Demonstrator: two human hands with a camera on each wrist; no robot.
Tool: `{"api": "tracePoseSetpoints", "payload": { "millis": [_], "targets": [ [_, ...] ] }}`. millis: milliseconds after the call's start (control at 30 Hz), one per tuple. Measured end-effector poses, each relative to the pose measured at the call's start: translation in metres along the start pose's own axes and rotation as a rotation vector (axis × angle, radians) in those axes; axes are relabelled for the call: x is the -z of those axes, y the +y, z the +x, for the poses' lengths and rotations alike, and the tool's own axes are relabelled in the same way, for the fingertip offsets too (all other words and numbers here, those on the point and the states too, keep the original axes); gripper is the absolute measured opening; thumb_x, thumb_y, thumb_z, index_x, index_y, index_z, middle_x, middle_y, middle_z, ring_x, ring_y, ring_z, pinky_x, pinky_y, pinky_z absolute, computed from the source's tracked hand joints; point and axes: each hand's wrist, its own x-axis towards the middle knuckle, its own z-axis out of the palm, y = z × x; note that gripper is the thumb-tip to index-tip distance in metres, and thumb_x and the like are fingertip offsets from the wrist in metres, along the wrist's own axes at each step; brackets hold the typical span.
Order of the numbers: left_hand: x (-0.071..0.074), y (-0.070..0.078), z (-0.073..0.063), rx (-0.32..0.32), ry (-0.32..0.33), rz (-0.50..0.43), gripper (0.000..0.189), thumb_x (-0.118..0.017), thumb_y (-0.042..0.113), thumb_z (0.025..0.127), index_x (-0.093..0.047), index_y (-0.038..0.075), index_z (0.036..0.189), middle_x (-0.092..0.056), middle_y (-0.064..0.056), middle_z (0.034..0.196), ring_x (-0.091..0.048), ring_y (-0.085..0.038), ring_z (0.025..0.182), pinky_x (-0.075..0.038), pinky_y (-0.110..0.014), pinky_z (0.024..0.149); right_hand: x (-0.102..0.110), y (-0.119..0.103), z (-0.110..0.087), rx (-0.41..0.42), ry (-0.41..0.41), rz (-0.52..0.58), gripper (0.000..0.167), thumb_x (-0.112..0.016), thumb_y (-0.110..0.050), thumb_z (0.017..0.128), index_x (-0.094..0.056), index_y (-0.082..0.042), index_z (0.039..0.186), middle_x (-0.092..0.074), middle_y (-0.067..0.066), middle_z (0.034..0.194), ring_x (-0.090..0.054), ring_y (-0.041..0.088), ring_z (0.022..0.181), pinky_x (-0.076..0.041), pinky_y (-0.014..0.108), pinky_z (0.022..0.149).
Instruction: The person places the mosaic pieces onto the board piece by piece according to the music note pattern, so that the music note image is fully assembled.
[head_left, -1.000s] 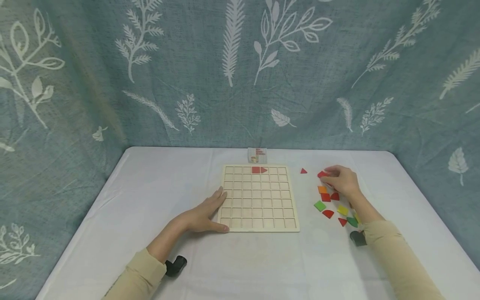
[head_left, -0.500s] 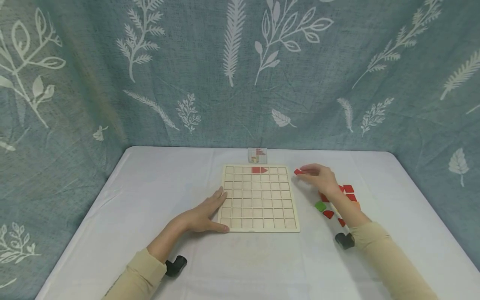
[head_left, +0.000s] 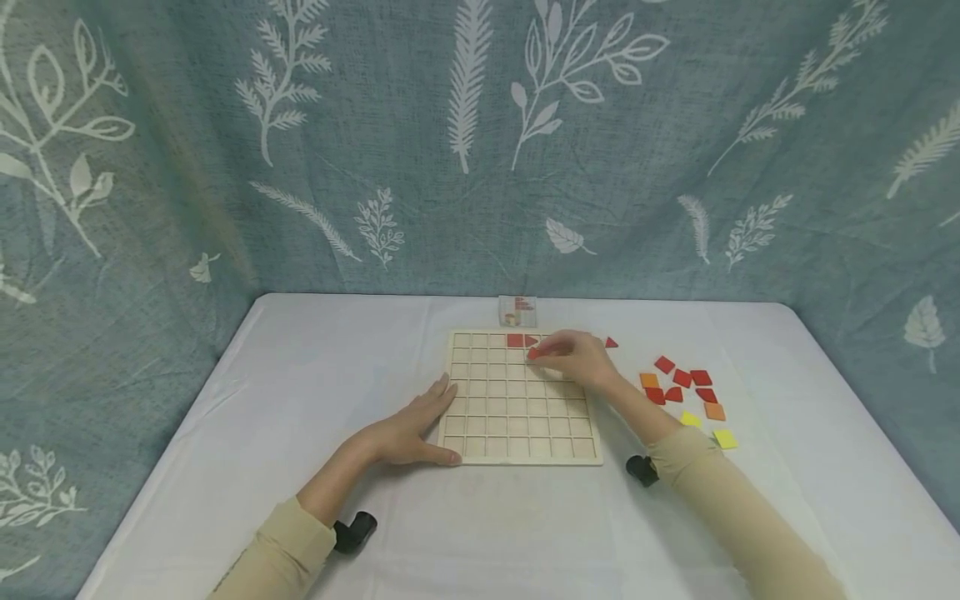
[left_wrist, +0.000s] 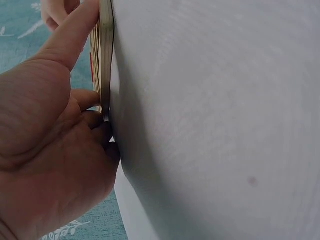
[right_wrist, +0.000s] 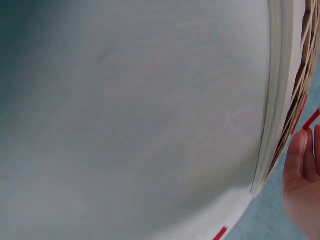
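Note:
My left hand [head_left: 408, 427] rests spread against the left side of the wooden grid board [head_left: 487, 407], thumb at its near left corner. In the left wrist view, the fingers touch the board's edge [left_wrist: 106, 55]. My right hand [head_left: 576, 358] pinches a small red tile [head_left: 532, 354] over the board's second row; its exact shape is partly covered by the fingers. The right wrist view shows this tile [right_wrist: 311, 119] tilted at the fingertips, just off the board. A red square [head_left: 515, 341] and a red triangle [head_left: 531, 341] lie side by side in the top row.
Behind the board lies a small picture card [head_left: 517, 312]. A loose red triangle [head_left: 611, 342] is right of the board. Farther right, red, orange and yellow tiles [head_left: 682, 378] lie scattered on the white table [head_left: 315, 367]; the right forearm hides some others.
My right hand has moved left from the scattered tiles to above the board, carrying the red tile. The left hand stays in place.

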Motion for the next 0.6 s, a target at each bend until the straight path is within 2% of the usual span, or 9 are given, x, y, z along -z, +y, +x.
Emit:
{"api": "tracePoseSetpoints", "payload": {
  "millis": [133,300,600],
  "targets": [
    [0.0,0.001,0.0,-0.001,-0.001,-0.005,0.107,-0.079,0.038,0.081,-0.012,-0.001,0.155,0.003,-0.018,0.162,0.0,-0.034,0.148,-0.006,-0.049,0.119,-0.009,-0.002,0.008,0.084,-0.029,-0.039,0.016,-0.077,-0.021,0.084,-0.075,-0.011,0.096,-0.072,0.001,0.098,-0.066,0.02,0.092,-0.053,0.038,0.083],
    [0.0,0.001,0.0,0.0,-0.002,0.001,0.107,-0.078,0.038,0.082,-0.012,-0.001,0.155,0.003,-0.017,0.162,0.0,-0.033,0.148,-0.006,-0.049,0.119,-0.014,-0.008,0.013,0.162,-0.043,-0.085,0.016,-0.076,-0.014,0.084,-0.074,-0.004,0.097,-0.072,0.008,0.1,-0.066,0.025,0.097,-0.053,0.042,0.088],
    [-0.001,-0.001,0.002,0.01,0.001,0.013,0.107,-0.079,0.04,0.081,-0.013,-0.001,0.155,0.002,-0.017,0.162,-0.001,-0.033,0.149,-0.007,-0.048,0.119,-0.022,-0.012,0.017,0.23,-0.054,-0.116,0.013,-0.072,-0.008,0.087,-0.076,-0.003,0.099,-0.071,0.01,0.104,-0.065,0.028,0.104,-0.052,0.041,0.092]
  ]
}}
